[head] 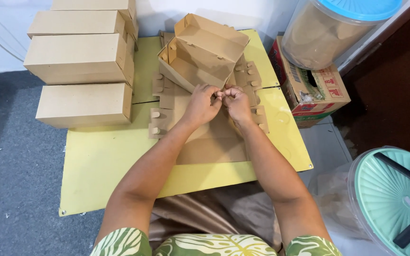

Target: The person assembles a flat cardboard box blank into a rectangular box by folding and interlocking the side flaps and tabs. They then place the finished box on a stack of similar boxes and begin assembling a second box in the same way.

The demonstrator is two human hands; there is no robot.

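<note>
Both hands (pixel 219 102) pinch open box (pixel 200 52) — angled up-right.

hands: left hand (pixel 201 105), right hand (pixel 237 103) pinch open box (pixel 200 52) | yellow table (pixel 105 161)

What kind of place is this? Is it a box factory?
Probably not a factory: more likely a home floor workspace for folding boxes by hand. A low yellow board lies on grey carpet, finished brown boxes are stacked on it, and both hands fold an open cardboard box.

Closed cardboard boxes (pixel 79 76) stacked upper left; a blue-lidded tub (pixel 330 28) upper right; a green-lidded bucket (pixel 395 199) lower right.
</note>
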